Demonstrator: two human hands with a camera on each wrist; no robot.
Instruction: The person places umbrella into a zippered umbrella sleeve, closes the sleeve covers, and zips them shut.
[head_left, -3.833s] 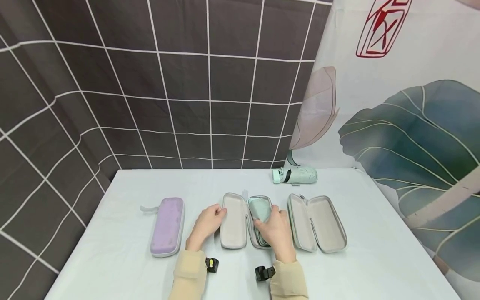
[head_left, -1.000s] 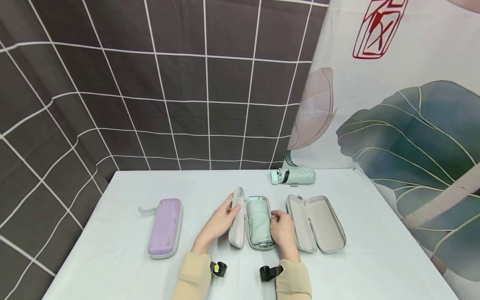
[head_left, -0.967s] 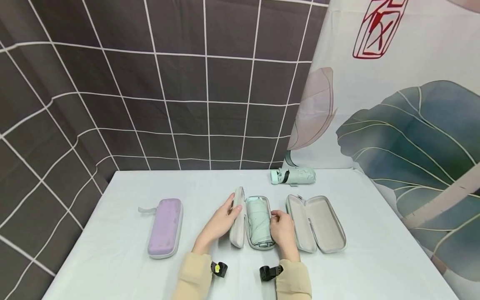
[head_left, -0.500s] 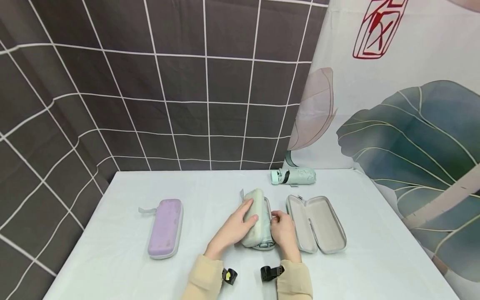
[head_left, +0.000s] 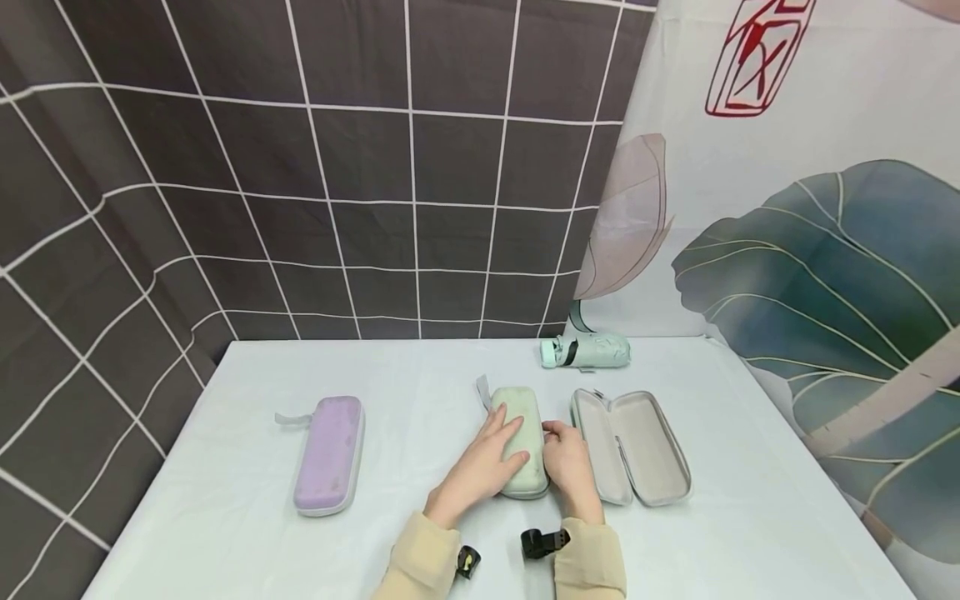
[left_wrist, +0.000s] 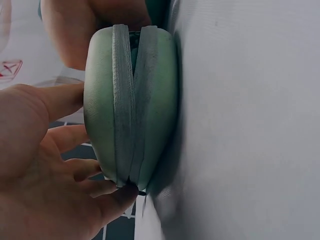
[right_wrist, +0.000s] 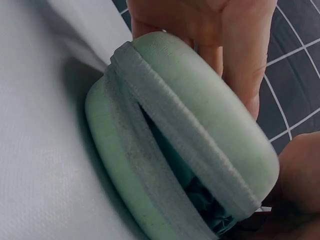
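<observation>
A pale green zip case (head_left: 521,446) lies on the white table with its lid folded over and its zip undone. Through the gap on its right side, dark green folded fabric (right_wrist: 200,200) shows in the right wrist view. My left hand (head_left: 480,467) lies across the lid with fingers spread; in the left wrist view its thumb and fingers touch the lid (left_wrist: 100,90). My right hand (head_left: 567,462) holds the case's right edge with curled fingers; its fingertips are partly hidden.
A second case (head_left: 656,450), grey inside, lies unfolded to the right. A purple case (head_left: 330,454) with a grey strap lies at the left. Near the back edge rests a mint folded umbrella (head_left: 600,351). Cloth hangings (head_left: 450,167) stand behind the white table (head_left: 225,467).
My left hand has swung the green case's lid from the left over onto its base, covering the mint folded umbrella inside. My right hand has stayed at the case's right edge.
</observation>
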